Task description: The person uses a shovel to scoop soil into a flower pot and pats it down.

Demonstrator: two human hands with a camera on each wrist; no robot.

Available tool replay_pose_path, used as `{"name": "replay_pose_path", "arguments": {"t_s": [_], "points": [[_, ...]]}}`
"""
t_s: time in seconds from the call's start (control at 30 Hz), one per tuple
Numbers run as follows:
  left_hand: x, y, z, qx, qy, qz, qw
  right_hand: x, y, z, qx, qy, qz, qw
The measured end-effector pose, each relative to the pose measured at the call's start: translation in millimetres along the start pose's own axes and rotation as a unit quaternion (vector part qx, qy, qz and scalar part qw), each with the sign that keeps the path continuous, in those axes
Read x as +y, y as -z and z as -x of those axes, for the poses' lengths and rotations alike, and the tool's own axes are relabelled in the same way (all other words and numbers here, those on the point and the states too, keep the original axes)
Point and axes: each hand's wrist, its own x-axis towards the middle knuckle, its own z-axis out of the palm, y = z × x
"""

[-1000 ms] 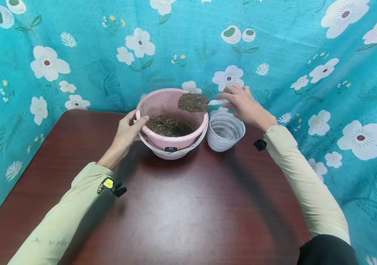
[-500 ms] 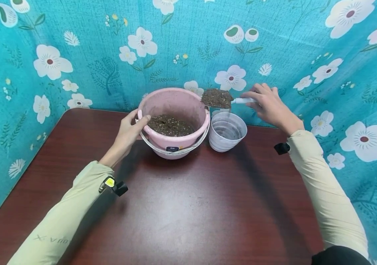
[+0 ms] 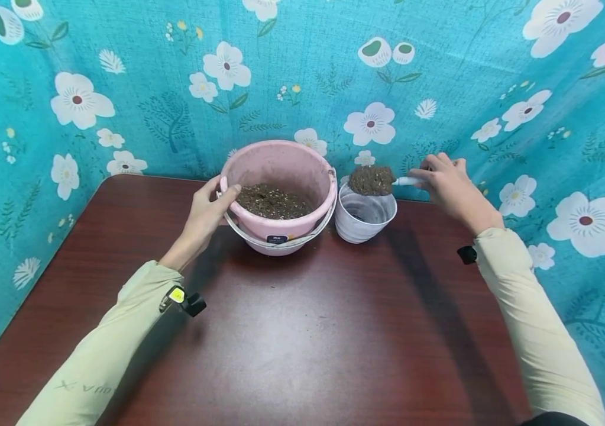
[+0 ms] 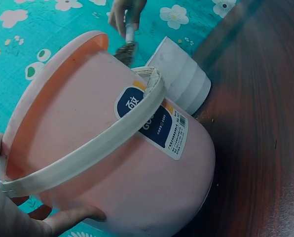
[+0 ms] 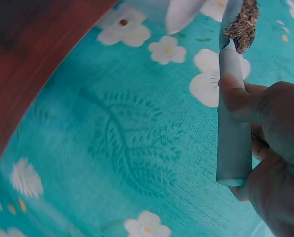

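A pink bucket (image 3: 281,231) with dark soil (image 3: 272,202) inside stands at the table's back. My left hand (image 3: 203,216) grips its left rim, thumb over the edge; the left wrist view shows the bucket (image 4: 152,192) close up with its pale handle lowered. My right hand (image 3: 448,186) holds the light handle of a trowel (image 3: 407,181), whose blade, heaped with soil (image 3: 371,180), is over the back left of a grey-white pot (image 3: 363,231). In the right wrist view the fingers wrap the trowel handle (image 5: 233,133).
The reddish-brown table (image 3: 281,343) extends in front of the bucket and pot. A turquoise flowered cloth (image 3: 291,65) hangs right behind them and along both sides. A few small specks lie on the tabletop.
My right hand has carried the loaded trowel rightward from above the bucket, then lowered it over the pot. The left hand has kept its hold on the bucket rim.
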Motion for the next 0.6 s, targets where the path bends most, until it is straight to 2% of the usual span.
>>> {"name": "replay_pose_path", "arguments": {"t_s": [0.1, 0.2, 0.3, 0.47, 0.6], "points": [[1.5, 1.8, 0.9, 0.000, -0.004, -0.001, 1.0000, -2, -4, -1.5, 0.003, 0.015, 0.062, 0.9980], [2.3, 3.4, 1.9, 0.001, -0.005, -0.004, 1.0000, -4, -9, -5.4, 0.019, 0.040, 0.128, 0.9908], [2.1, 3.3, 2.5, -0.001, -0.003, -0.005, 1.0000, -6, -11, -6.7, 0.042, 0.059, 0.172, 0.9824], [0.7, 0.4, 1.7, -0.001, -0.002, -0.002, 1.0000, -8, -11, -4.9, 0.075, 0.068, 0.193, 0.9761], [0.4, -1.7, 1.2, 0.002, -0.004, 0.000, 1.0000, -8, -7, -4.4, 0.079, 0.065, 0.200, 0.9744]]}}
